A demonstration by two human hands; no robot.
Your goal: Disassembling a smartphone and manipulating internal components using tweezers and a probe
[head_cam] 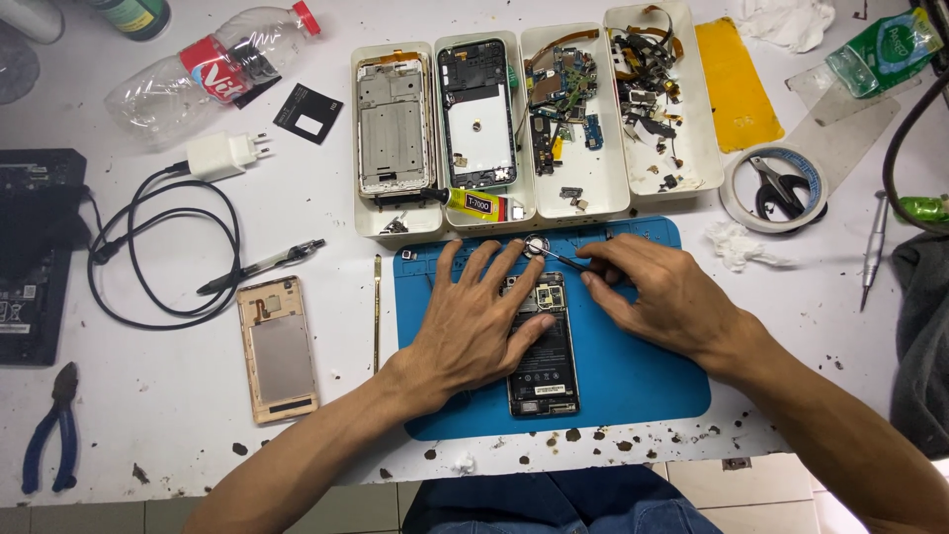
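We press the open phone (542, 346) flat in the middle of the blue mat (633, 376) with our spread left hand (473, 321), while our right hand (660, 292), pinching thin tweezers (561, 259), should work gently near its top edge.

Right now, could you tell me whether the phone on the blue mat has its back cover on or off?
Off. The phone shows its bare battery and circuit board, pinned by the left hand; a gold back cover lies apart.
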